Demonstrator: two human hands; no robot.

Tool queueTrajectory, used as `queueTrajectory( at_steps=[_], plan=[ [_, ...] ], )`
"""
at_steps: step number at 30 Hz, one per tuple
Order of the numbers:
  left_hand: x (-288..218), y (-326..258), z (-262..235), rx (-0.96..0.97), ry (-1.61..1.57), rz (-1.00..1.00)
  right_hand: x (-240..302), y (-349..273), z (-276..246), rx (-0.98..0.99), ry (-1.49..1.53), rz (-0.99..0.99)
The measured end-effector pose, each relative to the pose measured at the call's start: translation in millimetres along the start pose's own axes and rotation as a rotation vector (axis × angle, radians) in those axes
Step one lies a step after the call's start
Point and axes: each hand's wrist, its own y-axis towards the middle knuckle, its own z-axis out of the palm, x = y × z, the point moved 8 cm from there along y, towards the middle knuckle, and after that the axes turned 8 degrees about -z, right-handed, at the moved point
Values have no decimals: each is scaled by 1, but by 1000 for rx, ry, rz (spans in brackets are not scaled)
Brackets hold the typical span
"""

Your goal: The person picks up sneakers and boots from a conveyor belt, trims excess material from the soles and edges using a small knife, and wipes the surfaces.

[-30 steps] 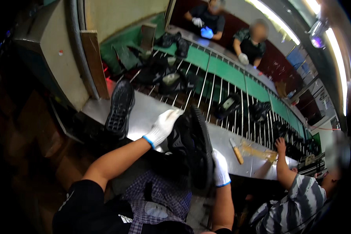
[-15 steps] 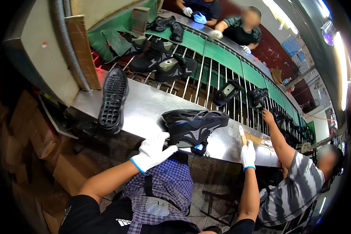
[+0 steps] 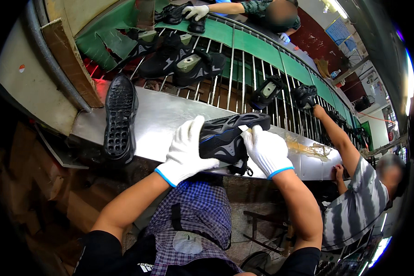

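Observation:
A black shoe [image 3: 221, 147] with grey side trim lies on its side on the metal bench edge, its sole on the far side and its laces toward me. My left hand [image 3: 184, 147], in a white knit glove, grips its left end, fingers along the far side and thumb nearer me. Gloved as well, my right hand [image 3: 267, 149] closes round a slim brush-like tool, whose pale tip [image 3: 244, 129] is at the seam of sole and upper near the shoe's right end. The glove mostly hides the tool's handle.
A loose black sole [image 3: 120, 117] lies studded side up at the left. Beyond the metal bench [image 3: 156, 103], several shoes [image 3: 195, 69] rest on a rod conveyor [image 3: 234, 78]. At right, a co-worker's arm [image 3: 338, 129] reaches toward another shoe [image 3: 304, 95]. Across, a gloved hand [image 3: 195, 11] touches shoes.
My left hand has closed on the shoe. My right hand has brought the tool leftward from the bench's right side to the shoe. A co-worker across has reached to shoes.

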Motion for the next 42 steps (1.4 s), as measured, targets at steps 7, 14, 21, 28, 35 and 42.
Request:
queueTrajectory(
  at_steps=[7,14,21,28,35,42],
  plan=[
    [7,-3,-9,-186,33,142,117,-30,-29,300,436,-172],
    [-4,10,-9,10,119,46,-3,-32,-13,328,411,180],
    [-3,8,-12,-20,132,47,-39,-14,35,339,544,297],
    [-2,5,-14,-81,158,113,21,-21,34,508,549,182],
    [17,9,-13,-55,154,135,114,-16,28,422,580,-111],
    [19,-3,-29,-62,19,65,18,-11,16,162,502,159]
  ],
)
